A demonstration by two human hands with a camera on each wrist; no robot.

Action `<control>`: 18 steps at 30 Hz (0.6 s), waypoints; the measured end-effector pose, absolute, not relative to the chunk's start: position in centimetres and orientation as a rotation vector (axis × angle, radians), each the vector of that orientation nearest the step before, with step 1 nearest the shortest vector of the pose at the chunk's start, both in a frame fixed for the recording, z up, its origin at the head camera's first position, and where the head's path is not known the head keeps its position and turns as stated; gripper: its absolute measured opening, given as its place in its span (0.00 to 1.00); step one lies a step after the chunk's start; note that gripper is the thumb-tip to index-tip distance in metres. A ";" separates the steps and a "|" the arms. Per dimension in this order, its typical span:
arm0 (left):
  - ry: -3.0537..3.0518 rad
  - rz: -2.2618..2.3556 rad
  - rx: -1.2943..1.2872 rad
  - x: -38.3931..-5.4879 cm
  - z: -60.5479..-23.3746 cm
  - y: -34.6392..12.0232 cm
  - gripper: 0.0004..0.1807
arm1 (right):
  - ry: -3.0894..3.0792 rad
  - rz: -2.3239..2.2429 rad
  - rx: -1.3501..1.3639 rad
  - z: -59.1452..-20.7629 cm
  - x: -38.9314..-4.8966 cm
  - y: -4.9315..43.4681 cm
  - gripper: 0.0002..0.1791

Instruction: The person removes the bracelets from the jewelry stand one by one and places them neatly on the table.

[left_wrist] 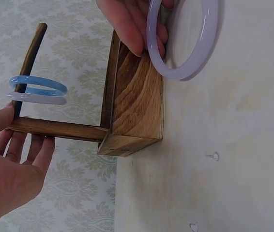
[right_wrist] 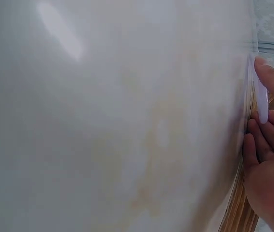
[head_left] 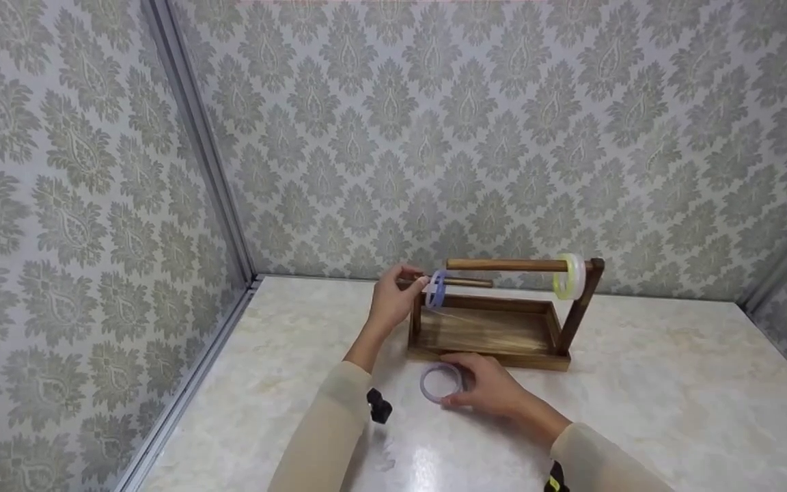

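Right hand (head_left: 492, 388) pinches lavender bangle (left_wrist: 208, 29) by its edge; wooden stand (left_wrist: 139, 101) just beyond. Left hand (head_left: 392, 301) grips stand's upright (left_wrist: 59, 128); blue bangle (left_wrist: 42, 91), pale bangle (left_wrist: 42, 100) hang on rod (left_wrist: 32, 55) beside it.

No lettering, label, brand or number can be read. Nearer the viewer than the brown wooden stand with a rectangular tray (head_left: 516, 361), a small black device (head_left: 557, 471) at the right beige fabric cuff (head_left: 574, 444) bears a yellow mark (head_left: 554, 484), too small to make out.
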State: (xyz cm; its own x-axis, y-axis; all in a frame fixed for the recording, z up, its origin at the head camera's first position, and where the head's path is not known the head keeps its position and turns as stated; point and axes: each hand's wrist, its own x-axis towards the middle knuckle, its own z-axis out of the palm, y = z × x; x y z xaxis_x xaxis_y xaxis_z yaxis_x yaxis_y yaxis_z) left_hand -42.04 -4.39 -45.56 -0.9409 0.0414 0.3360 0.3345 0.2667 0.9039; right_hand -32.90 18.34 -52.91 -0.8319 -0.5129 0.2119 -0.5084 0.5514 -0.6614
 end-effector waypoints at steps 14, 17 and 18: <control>-2.303 -1.741 -0.342 -42.2 -45.4 -4.4 0.12 | 2.839 -1.069 -0.953 -52.9 -32.8 18.0 0.43; -2.300 -1.740 -0.345 -42.2 -45.5 -4.4 0.12 | 2.836 -1.065 -0.954 -52.9 -32.8 18.0 0.43; -2.300 -1.739 -0.348 -42.2 -45.5 -4.4 0.12 | 2.835 -1.066 -0.955 -52.9 -32.8 18.0 0.43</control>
State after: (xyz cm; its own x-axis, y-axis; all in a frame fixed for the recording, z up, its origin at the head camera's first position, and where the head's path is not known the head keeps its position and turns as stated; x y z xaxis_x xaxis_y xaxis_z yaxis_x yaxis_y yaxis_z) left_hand -42.17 -4.38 -45.46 -0.9436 0.0462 0.3277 0.3279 0.2646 0.9069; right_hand -32.77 18.04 -52.88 -0.8187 -0.5251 0.2323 -0.5481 0.5941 -0.5888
